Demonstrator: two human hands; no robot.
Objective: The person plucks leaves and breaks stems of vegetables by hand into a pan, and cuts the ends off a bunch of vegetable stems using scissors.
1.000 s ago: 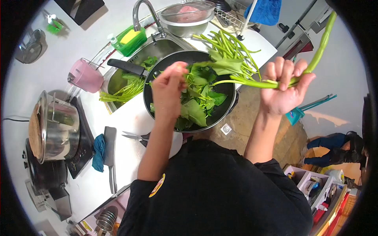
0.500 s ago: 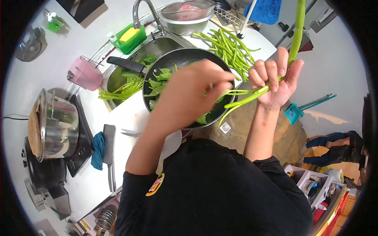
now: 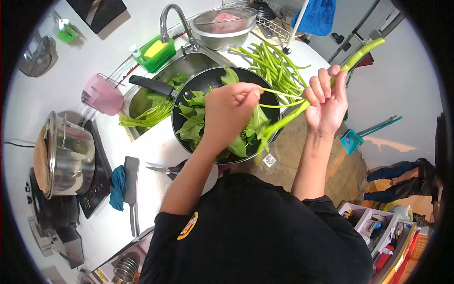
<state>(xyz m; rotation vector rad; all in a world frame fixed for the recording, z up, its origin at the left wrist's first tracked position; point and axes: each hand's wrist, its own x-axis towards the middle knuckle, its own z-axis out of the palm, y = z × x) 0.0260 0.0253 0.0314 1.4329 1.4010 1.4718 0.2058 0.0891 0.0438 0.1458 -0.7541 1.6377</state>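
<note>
My right hand (image 3: 326, 102) is raised palm up, its fingers closed around a thick green water spinach stalk (image 3: 362, 54) that slants down toward the pan. My left hand (image 3: 232, 110) pinches a thin leaf stem (image 3: 279, 92) branching from that stalk, just above the black frying pan (image 3: 215, 72). Green leaves (image 3: 191, 128) lie in the pan, partly hidden behind my left hand and forearm. Beyond the pan, a pile of bare green stalks (image 3: 276, 64) rests on the white counter.
More leafy greens (image 3: 153, 111) lie in the steel sink (image 3: 198, 61) under the faucet (image 3: 163, 26). A cleaver (image 3: 131, 177), scissors (image 3: 158, 168) and teal cloth (image 3: 117, 184) are on the counter. A lidded glass pot (image 3: 73, 156) stands left. Another person's legs (image 3: 390, 182) show at right.
My left hand, blurred before, now pinches the leaf stem. My right hand has lowered slightly and the stalk's upper end has tilted down to the right. More leaves show in the pan.
</note>
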